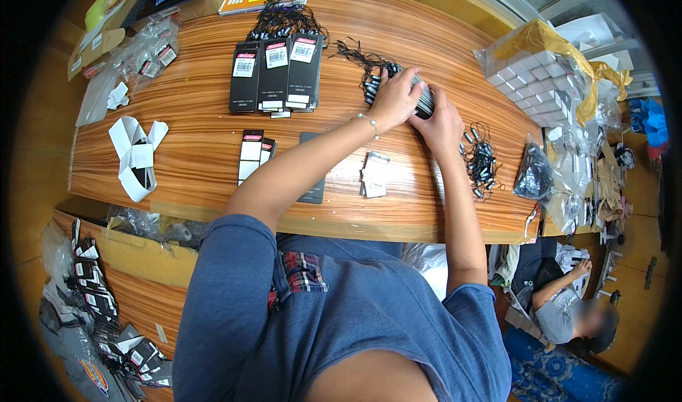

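Both my hands rest on a stack of black hang tags lying on the wooden table. My left hand presses on the stack's left part, fingers spread over it. My right hand grips the stack from the near right side. Black strings with small fasteners trail off the stack to the far left. A loose heap of black string fasteners lies just right of my right hand.
Three upright piles of black tags stand at the table's middle left, smaller tag piles nearer me. White paper strips lie left. A wrapped block of white boxes sits far right. Another person sits low right.
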The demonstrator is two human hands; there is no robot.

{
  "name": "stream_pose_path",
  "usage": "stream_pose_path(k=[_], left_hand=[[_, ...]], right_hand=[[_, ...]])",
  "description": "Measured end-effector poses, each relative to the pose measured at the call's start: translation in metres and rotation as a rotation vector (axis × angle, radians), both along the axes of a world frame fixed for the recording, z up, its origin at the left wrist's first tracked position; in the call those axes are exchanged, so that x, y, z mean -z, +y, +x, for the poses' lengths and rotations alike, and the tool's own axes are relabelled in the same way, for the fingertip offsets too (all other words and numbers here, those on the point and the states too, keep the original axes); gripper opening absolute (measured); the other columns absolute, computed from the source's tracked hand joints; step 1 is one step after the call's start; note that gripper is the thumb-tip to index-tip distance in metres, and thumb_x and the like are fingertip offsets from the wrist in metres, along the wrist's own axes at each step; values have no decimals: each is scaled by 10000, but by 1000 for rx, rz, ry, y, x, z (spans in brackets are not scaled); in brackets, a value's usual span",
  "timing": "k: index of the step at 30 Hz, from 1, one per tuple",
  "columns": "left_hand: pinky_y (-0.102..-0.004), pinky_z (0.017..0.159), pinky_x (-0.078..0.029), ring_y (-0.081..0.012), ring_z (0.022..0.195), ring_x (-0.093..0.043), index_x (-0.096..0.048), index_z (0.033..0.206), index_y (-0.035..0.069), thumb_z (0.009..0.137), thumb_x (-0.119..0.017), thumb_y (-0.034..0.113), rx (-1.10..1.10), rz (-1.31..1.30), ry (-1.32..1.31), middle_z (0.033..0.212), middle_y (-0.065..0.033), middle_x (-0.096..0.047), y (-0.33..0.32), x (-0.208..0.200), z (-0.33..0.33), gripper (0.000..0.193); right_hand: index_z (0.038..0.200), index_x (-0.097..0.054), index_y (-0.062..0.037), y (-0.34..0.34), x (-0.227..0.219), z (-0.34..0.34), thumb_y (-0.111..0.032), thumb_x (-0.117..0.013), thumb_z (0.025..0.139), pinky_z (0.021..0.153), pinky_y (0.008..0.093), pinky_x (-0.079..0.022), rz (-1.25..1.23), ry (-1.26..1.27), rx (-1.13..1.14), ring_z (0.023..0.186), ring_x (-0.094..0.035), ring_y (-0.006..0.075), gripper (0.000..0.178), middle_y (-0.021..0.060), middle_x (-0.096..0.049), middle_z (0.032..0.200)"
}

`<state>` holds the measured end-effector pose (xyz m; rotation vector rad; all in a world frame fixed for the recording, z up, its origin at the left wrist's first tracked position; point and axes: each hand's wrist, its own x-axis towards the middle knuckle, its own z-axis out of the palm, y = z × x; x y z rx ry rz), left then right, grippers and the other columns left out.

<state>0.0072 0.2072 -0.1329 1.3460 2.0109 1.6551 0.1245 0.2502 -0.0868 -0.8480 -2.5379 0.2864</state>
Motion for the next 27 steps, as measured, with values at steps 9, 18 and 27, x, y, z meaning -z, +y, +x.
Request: stream_pose_path(k=[9,18,27], left_hand=[[-409,1006,-202,-305,937,-539,-501,1139,36,856,-505,296,79,-5,-17,985,-164,-606,-7,-3,-2,385],[-430,1066,-140,-334,1307,-175,-56,1379,8,695,-690,412,682,-296,130,1382,-268,-206,-23,-20,-49,1017],[-461,1061,-124,-315,1274,-270,-145,1351,64,777,-625,214,626,-364,321,1351,-204,-292,-22,-25,-47,763]], right_hand=[[1053,-551,-49,1,15,10,-320,-813,478,766,378,-445,10,164,14,898,-525,308,688,127,-557,940],[1054,-558,-53,5,13,11,-281,-811,488,770,378,-446,-5,159,-37,889,-545,300,661,120,-577,929],[1094,-506,-37,-1,-5,6,-272,-774,575,776,381,-443,-47,-52,-56,915,-544,314,629,141,-584,948]])
